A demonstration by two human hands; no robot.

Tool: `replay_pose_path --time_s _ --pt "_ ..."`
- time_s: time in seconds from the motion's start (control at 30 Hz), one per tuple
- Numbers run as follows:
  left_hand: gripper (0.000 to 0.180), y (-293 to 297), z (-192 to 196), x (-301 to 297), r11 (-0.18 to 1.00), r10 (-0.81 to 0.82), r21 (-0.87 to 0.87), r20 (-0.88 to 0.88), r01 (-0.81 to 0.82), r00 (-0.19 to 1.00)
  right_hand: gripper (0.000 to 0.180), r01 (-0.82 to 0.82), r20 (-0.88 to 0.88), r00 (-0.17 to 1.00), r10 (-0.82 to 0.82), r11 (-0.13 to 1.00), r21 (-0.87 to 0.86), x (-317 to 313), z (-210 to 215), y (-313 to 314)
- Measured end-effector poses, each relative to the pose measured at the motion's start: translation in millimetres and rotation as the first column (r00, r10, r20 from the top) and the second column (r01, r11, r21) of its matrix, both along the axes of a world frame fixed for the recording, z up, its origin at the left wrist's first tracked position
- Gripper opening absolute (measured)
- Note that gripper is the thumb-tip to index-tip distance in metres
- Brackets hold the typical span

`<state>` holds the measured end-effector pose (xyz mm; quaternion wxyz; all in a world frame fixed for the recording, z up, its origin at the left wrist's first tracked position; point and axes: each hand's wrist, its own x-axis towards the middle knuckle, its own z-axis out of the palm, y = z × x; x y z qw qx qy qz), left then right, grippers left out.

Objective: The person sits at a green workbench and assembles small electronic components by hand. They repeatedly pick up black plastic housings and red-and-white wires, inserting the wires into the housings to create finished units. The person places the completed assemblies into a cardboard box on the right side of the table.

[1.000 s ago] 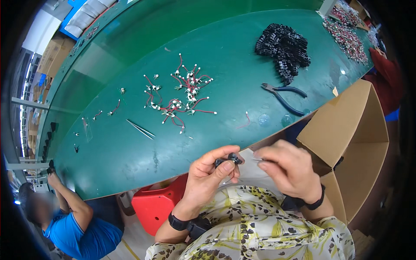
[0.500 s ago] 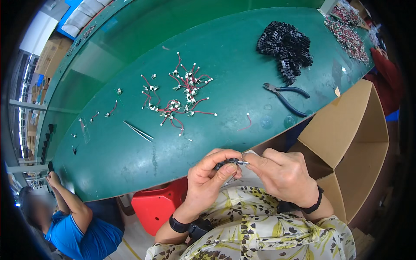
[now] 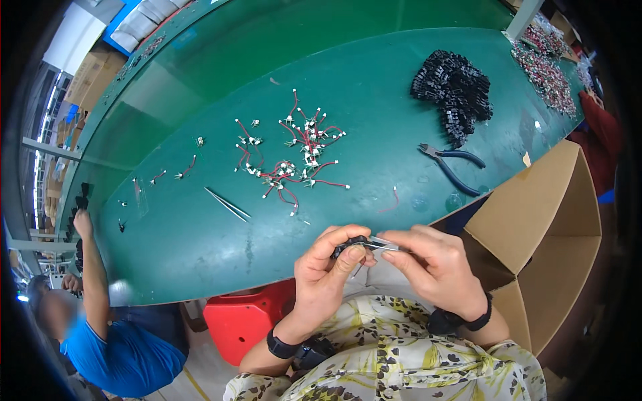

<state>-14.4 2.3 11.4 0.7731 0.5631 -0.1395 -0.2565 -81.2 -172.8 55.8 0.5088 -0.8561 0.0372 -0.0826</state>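
Above my lap, just off the table's front edge, my left hand [image 3: 326, 264] pinches a small black plastic part [image 3: 349, 247] between thumb and fingers. My right hand [image 3: 438, 264] is closed on a slim silver tool with two thin prongs, which look like tweezers [image 3: 386, 245]. Their prongs reach to the black part, though the exact contact is hidden by my fingers. A thin piece, too small to name, sticks out below my left thumb. On the table beyond lies a loose heap of red wires with white connectors [image 3: 311, 150].
Another pair of tweezers [image 3: 227, 204] lies on the green table [image 3: 200, 254]. Blue-handled cutting pliers [image 3: 455, 167] rest right of centre, near a pile of black parts [image 3: 451, 93]. An open cardboard box [image 3: 528, 194] stands at right. A red stool [image 3: 247, 321] and a co-worker [image 3: 127, 347] are at left.
My right hand's fingers have straightened and drawn slightly back, so more of the tweezers shows. The view has shifted a little. The co-worker's arm has reached farther up.
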Motion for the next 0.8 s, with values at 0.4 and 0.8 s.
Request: replay_pose_path --time_s 0.4,0.8 --pt "0.023 3 6 1 0.995 -0.032 0.100 0.265 0.006 0.964 0.018 -0.097 -0.026 0.995 0.095 0.990 -0.099 1 -2 -6" --pt "0.023 -2 0 0 0.966 0.060 0.220 0.322 -0.137 0.945 0.016 -0.045 -0.009 0.999 0.044 0.989 -0.140 12 -17 2"
